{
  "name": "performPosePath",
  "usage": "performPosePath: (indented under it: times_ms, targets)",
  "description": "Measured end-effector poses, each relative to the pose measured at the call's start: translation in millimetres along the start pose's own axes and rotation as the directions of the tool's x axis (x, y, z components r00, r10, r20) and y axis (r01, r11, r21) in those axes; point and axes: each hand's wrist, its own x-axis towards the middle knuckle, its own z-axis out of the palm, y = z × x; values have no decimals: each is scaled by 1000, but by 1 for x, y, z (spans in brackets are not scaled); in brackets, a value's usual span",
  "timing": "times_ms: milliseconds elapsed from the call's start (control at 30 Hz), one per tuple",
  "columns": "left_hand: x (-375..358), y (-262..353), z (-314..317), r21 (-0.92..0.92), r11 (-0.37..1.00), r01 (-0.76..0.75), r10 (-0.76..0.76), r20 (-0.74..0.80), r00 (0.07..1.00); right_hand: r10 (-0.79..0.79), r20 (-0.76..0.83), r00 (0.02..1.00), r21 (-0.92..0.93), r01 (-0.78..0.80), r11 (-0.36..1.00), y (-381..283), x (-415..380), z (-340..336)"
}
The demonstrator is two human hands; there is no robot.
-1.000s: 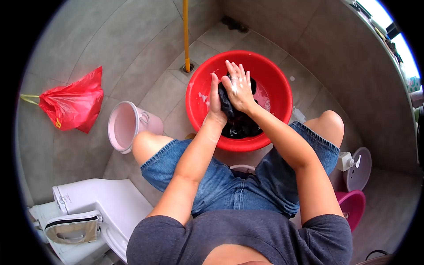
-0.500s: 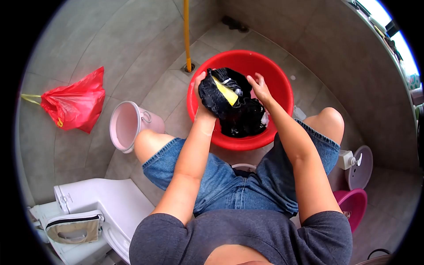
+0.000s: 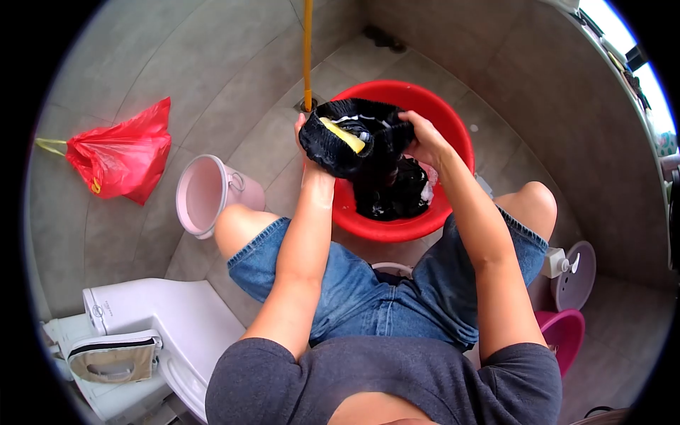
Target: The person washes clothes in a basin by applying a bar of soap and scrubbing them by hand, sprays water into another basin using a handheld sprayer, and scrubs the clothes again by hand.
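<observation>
- Toilet (image 3: 163,319) at lower left; red bag (image 3: 124,159) and pink bucket (image 3: 202,195) on the tile floor.
- Red basin (image 3: 453,142) between the knees, more dark laundry inside.
- Black garment (image 3: 354,142), wet, lifted above the basin, yellow patch showing.
- Left hand (image 3: 306,145) and right hand (image 3: 425,138): fingers clamped on the garment.
- Washing looks midway; rinsing and wringing likely left.

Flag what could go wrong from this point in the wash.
The wet black garment is lifted above the red basin by both hands, left hand and right hand; part hangs near the near rim, so water may drip onto the denim shorts or tiled floor. A wet floor could turn slippery beside the toilet.
</observation>
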Motion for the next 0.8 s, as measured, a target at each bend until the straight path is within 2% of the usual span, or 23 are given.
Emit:
performPosePath:
  times_ms: [67, 100, 133, 167, 200, 233, 267, 333, 367, 400, 467, 500, 533, 600, 633, 667, 733, 800]
  targets:
    - [5, -7, -10, -43, 999, 6, -5, 26, 1000, -102, 187, 977, 144, 75, 987, -6, -12, 32]
    - [4, -18, -1, -50, 999, 12, -11, 24, 1000, -244, 357, 902, -55, 281, 958, 3, -10, 37]
    - [3, -24, 5, -57, 998, 19, -18, 22, 1000, -353, 156, 923, -520, 380, 765, 12, -21, 51]
    - [3, -28, -11, -94, 983, 158, -122, 311, 942, -550, 264, 792, -812, 490, 316, 23, -25, 61]
    - [-14, -34, 31, 0, 975, 223, -214, 288, 934, -629, 451, 633, -884, 413, -219, 32, -29, 68]
    - [-13, -41, 28, -88, 973, 213, -187, 243, 952, -633, 448, 631, -885, 415, -212, 31, -40, 77]
    - [-10, -46, 24, -172, 966, 195, -161, 196, 967, -714, 410, 567, -890, 422, -176, 37, -27, 70]
    - [-14, -58, 36, -64, 996, 70, -57, 182, 982, -850, 308, 427, -889, 448, -97, 47, 4, 58]
    - [-13, -58, 41, 142, 988, -63, 36, 185, 982, -841, 101, 531, -802, 544, 248, 42, 7, 50]
    - [-19, -60, 51, 121, 993, -11, -12, 191, 982, -769, 17, 639, -706, 552, 444, 32, 13, 40]
    - [-31, -73, 58, -112, 975, 190, -174, 139, 975, -487, -189, 853, -399, 386, 832, 6, -5, 42]
    - [-20, -81, 40, -51, 980, 193, -175, 240, 955, -549, -165, 820, -448, 433, 782, 13, 2, 36]
    - [-15, -79, 39, -53, 987, 154, -139, 213, 967, -675, -151, 722, -576, 491, 654, 25, 5, 39]
    - [-7, -70, 34, -65, 995, 75, -65, 153, 986, -749, -42, 661, -741, 483, 467, 52, 1, 50]
    - [-6, -55, 37, -58, 989, 139, -115, 306, 945, -684, -10, 729, -737, 457, 498, 56, -15, 63]
    - [-12, -51, 43, -60, 992, 112, -97, 210, 973, -763, 43, 645, -749, 526, 403, 60, -12, 67]
    - [-5, -53, 33, -103, 992, 77, -60, 157, 986, -879, 154, 450, -746, 637, 196, 66, -7, 71]
    - [-5, -66, 25, -65, 993, 94, -84, 137, 987, -872, 206, 443, -828, 554, 86, 63, -9, 65]
